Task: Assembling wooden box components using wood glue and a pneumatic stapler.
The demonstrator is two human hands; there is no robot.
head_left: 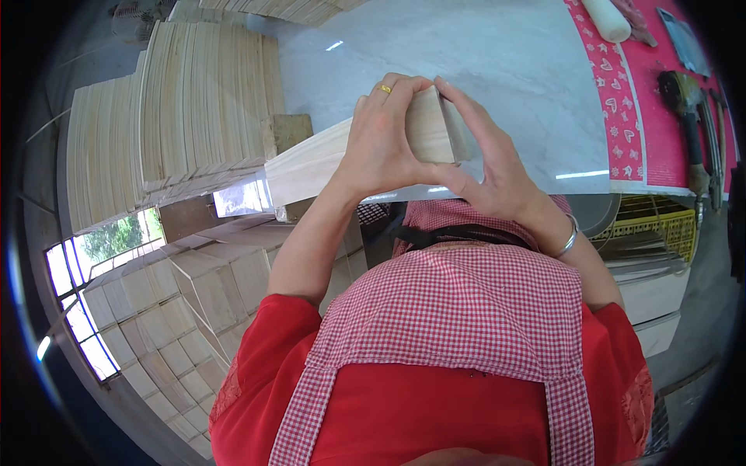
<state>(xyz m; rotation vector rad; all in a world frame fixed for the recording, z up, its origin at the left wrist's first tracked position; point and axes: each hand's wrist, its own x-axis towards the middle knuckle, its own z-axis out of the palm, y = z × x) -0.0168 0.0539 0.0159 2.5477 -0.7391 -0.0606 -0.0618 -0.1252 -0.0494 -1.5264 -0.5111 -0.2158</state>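
Note:
A pale wooden board (311, 161) lies slantwise over the front part of the light marbled table, its left end near the block by the stacks. I cannot tell whether it is one board or several together. My left hand (382, 140), with a gold ring, is closed across it, thumb on the near side and fingers over the far side. At the board's right end, my right hand (497, 167) spans the end edge, fingertips at the far corner and thumb by the near corner. A thin darker strip (457, 136) shows along that end, partly hidden by the hand.
Tall stacks of thin wooden boards (210, 101) stand at the left, beside a small wooden block (289, 132). Piled wooden pieces (167, 326) fill the lower left. On the right are a pink patterned cloth (618, 101), a white roll (608, 19), tools (688, 116) and a yellow crate (657, 221).

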